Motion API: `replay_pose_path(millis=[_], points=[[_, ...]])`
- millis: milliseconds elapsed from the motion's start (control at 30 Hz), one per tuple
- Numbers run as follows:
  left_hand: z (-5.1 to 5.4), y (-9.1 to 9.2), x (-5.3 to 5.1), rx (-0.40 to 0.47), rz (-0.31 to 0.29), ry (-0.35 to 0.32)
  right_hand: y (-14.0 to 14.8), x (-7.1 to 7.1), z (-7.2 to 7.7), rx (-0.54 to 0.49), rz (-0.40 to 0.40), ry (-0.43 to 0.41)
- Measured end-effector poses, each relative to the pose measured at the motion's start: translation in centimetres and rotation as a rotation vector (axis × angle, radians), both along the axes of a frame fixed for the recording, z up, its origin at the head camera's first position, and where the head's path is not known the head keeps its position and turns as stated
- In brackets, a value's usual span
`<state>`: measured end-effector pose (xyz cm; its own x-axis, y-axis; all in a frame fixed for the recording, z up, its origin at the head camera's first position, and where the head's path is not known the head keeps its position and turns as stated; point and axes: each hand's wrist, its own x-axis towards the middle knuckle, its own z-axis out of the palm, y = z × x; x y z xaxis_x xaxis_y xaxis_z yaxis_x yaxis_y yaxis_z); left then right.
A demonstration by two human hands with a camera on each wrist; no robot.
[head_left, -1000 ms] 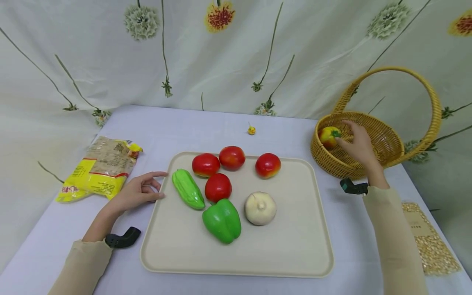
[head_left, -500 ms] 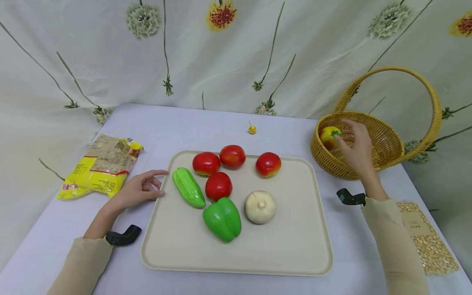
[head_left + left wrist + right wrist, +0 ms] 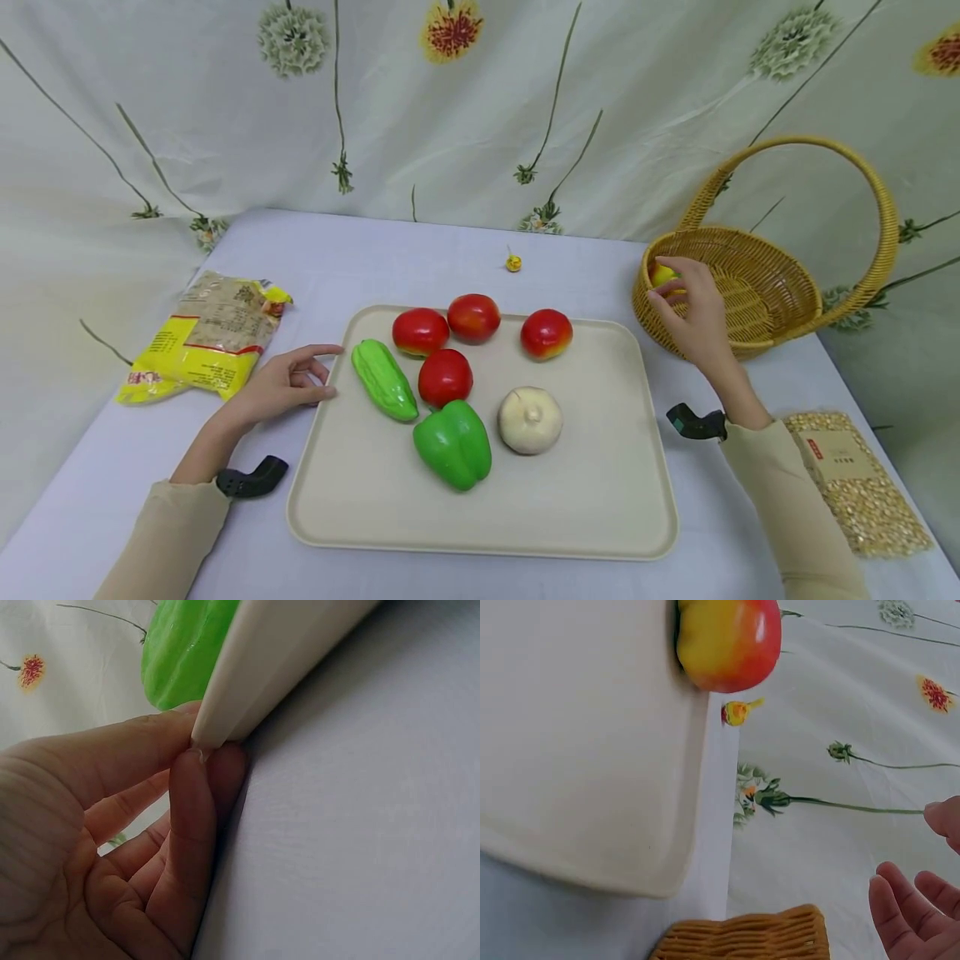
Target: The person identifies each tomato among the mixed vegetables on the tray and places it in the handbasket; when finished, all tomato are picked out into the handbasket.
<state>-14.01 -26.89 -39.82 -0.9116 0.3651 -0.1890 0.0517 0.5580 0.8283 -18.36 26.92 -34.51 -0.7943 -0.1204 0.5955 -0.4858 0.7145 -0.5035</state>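
Note:
At the left edge of the cream tray (image 3: 585, 508), my left hand (image 3: 281, 387) pinches the rim; thumb and fingers meet on it in the left wrist view. My right hand (image 3: 697, 312) hovers over the left side of a wicker basket (image 3: 783, 279), fingers loosely bent and holding nothing, as the gap between thumb and fingers (image 3: 896, 900) in the right wrist view shows. Behind it a yellow-red tomato (image 3: 663, 276) inside the basket is mostly hidden. Several red tomatoes (image 3: 446, 378), a long green vegetable (image 3: 384, 380), a green bell pepper (image 3: 452, 446) and a garlic bulb (image 3: 529, 422) lie on the tray.
A yellow-and-brown plastic packet (image 3: 213, 333) lies left of the tray. To the right, beside my sleeve, is a clear pack of pale grains (image 3: 870, 500). A tiny yellow object (image 3: 513, 263) sits behind the tray. Flowered cloth (image 3: 450, 150) hangs at the back.
My right hand has shifted left and slightly toward the basket's near-left rim, now covering most of the yellow-red tomato. My left hand stays at the tray edge.

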Motion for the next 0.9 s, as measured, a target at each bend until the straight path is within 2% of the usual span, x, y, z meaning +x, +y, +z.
replay_pose_path(millis=[233,500,900], points=[[-0.1,-0.1,0.0,-0.004,-0.008,0.019,-2.3,0.5,-0.8,-0.007,0.143,-0.010],[-0.2,-0.1,0.0,-0.003,-0.008,0.022,-4.7,0.5,-1.7,0.080,0.243,-0.056],[0.0,0.1,0.1,-0.005,-0.008,0.021,-6.8,0.0,-3.0,0.136,0.378,-0.272]])
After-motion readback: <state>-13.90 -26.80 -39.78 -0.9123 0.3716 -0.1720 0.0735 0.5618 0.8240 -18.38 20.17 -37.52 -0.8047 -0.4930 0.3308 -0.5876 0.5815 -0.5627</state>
